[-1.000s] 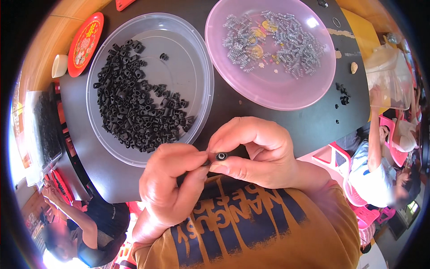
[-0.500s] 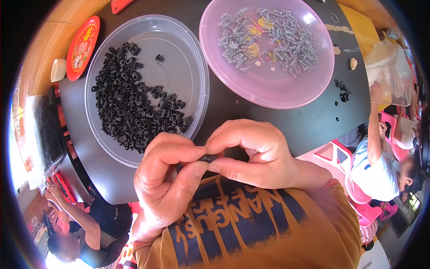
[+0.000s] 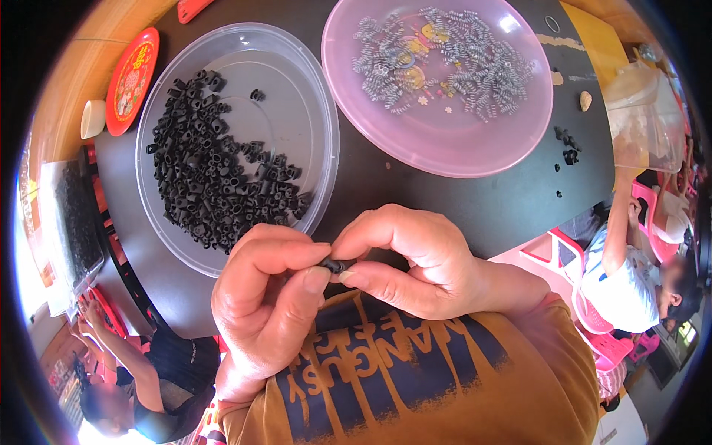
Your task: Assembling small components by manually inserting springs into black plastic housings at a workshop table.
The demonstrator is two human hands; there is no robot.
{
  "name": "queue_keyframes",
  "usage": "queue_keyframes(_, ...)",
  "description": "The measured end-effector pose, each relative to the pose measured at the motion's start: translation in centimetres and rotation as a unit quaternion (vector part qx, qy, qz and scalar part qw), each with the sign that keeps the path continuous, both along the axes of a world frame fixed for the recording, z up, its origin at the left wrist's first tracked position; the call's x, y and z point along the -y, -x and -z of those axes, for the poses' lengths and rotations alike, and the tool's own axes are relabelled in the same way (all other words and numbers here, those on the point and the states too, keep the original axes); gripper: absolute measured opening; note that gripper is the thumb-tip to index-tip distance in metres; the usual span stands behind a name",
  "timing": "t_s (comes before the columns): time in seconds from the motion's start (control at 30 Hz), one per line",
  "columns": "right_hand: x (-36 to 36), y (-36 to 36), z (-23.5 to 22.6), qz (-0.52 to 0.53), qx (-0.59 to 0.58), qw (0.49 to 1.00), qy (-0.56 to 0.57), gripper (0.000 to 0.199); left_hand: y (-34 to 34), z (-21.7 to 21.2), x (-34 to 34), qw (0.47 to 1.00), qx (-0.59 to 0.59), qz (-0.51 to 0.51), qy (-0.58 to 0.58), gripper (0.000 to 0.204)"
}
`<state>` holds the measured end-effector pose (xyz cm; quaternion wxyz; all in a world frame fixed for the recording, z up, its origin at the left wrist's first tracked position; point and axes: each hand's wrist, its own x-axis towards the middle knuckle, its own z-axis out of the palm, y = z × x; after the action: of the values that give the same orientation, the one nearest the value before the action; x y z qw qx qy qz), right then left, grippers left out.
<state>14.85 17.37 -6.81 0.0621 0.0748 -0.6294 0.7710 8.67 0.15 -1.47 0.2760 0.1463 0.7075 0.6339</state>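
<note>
My left hand (image 3: 271,297) pinches a small black plastic part (image 3: 333,265) between thumb and forefinger. From the other side, my right hand (image 3: 415,259) closes its thumb and forefinger on the same part, so the fingertips of both hands nearly meet. Much of the part is hidden by the fingers. Beyond my left hand stands a clear round tray (image 3: 297,96) with a heap of small black plastic parts (image 3: 215,163), some hollow. Farther right, a pink round tray (image 3: 437,152) holds many small metal coil springs (image 3: 475,59).
A red decorated plate (image 3: 132,81) and a white cup (image 3: 93,119) are at the far left. Several loose black pieces (image 3: 569,156) and a pale stone-like lump (image 3: 585,101) lie on the dark table (image 3: 512,211) at right. Other people sit on both sides, near pink chairs (image 3: 589,311).
Both hands have shifted slightly left with the black part between them. A little more of the part shows between the fingertips. The trays appear slightly farther left in view.
</note>
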Motion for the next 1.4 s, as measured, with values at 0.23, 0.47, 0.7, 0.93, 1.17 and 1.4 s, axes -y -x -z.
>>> queue_keyframes(0.23,0.3,-0.4,0.3,0.033,0.003,0.999,0.009,0.021,0.0,0.0,-0.4,0.991,-0.111,0.014,0.078,0.016)
queue_keyframes(0.47,0.2,0.0,1.2,0.052,-0.117,0.990,-0.059,0.029,0.0,-0.1,-0.7,0.992,-0.094,0.016,0.081,0.019)
queue_keyframes(0.7,0.7,0.0,1.3,0.131,-0.140,0.977,-0.095,0.031,0.4,0.3,-1.4,0.928,-0.332,0.086,0.144,0.021)
queue_keyframes(0.93,0.7,0.0,1.4,0.106,-0.146,0.980,-0.084,0.033,-0.2,0.1,-1.2,0.875,-0.443,0.108,0.163,0.022)
queue_keyframes(1.17,0.3,0.2,1.4,0.088,-0.183,0.974,-0.104,0.027,1.2,-0.2,-0.9,0.937,-0.315,0.114,0.101,0.022)
queue_keyframes(1.4,0.1,0.3,1.2,0.046,-0.213,0.967,-0.133,0.025,0.8,-1.1,-0.8,0.996,0.074,0.020,0.045,0.014)
